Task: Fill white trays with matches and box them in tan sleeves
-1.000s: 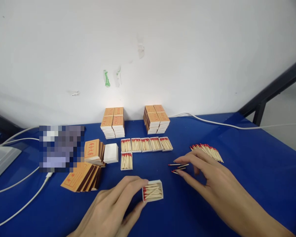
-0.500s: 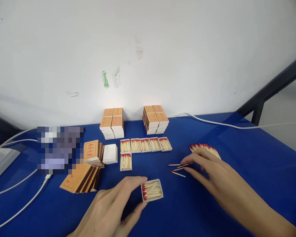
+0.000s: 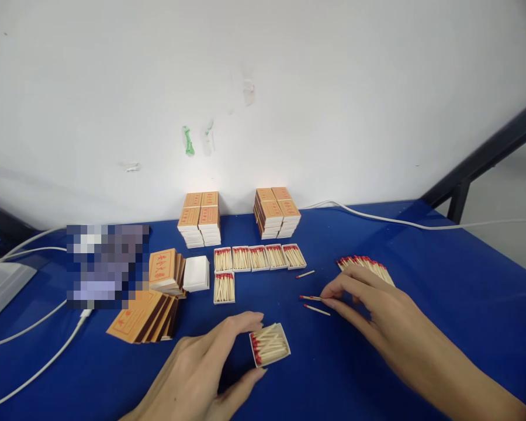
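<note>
Nearest to you, your left hand (image 3: 197, 362) stands with thumb and fingers spread around an open tray of matches (image 3: 272, 346) on the blue worktop (image 3: 289, 397); probably this keeps the tray from sliding, but I cannot tell if the fingers press on it. Inside, most red heads point to your left, while a few sticks lie crossed on top.

Your right hand (image 3: 372, 304) pinches what seem to be two matchsticks (image 3: 312, 298) between thumb and forefinger, by the pale ends, so the heads stay free. One loose match (image 3: 317, 310) lies just beside, and another match (image 3: 305, 274) lies a little farther. To your left, orange boxes (image 3: 135, 316) lean on one another like a fan.

Beyond, one filled tray (image 3: 224, 287) lies before a row of five filled trays (image 3: 258, 257), set side by side, perhaps for easy counting. The match pile (image 3: 368, 268) is just past your right hand, conveniently within its reach. Farthest, two box stacks (image 3: 200, 219) stand near the wall (image 3: 333, 105).
</note>
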Available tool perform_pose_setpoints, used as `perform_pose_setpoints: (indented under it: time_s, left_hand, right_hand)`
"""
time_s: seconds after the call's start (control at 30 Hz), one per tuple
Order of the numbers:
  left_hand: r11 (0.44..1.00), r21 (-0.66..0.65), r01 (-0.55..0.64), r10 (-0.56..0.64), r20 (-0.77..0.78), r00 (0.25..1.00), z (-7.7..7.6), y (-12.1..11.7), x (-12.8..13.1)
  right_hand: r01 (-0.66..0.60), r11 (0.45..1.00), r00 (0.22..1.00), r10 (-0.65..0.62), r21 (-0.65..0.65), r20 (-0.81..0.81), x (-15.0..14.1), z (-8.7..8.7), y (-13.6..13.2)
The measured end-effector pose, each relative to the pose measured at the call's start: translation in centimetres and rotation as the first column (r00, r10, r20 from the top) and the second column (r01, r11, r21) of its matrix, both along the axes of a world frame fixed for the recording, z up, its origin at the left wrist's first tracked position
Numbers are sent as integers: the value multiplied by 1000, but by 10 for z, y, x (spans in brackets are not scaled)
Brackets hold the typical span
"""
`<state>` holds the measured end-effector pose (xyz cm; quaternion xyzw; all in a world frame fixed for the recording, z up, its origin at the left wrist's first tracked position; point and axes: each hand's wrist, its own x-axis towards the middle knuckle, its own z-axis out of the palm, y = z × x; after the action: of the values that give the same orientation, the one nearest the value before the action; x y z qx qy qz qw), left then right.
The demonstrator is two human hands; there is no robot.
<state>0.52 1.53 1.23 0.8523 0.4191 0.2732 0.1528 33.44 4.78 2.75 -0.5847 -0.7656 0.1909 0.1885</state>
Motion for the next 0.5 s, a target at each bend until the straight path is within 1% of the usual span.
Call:
perform_pose_setpoints:
  time_s: [0.2, 0.3, 0.4, 0.5]
  left_hand:
    - [1000, -12, -12, 12, 5, 1000, -3, 2, 0]
    - [1000, -20, 6, -6, 1, 1000, -5, 0, -2]
    - [999, -28, -28, 28, 8, 1000, -6, -1, -3]
    - [998, -53, -40, 40, 7, 999, -5, 0, -3]
  right_hand:
    - [-27, 1000, 999, 27, 14, 30, -8, 2, 8]
    - [-19, 998, 999, 16, 66, 43, -9, 2, 14]
    - [-26, 992, 997, 17, 120, 75, -9, 0, 20]
    - [-32, 991, 995, 18, 133, 102, -10, -3, 26]
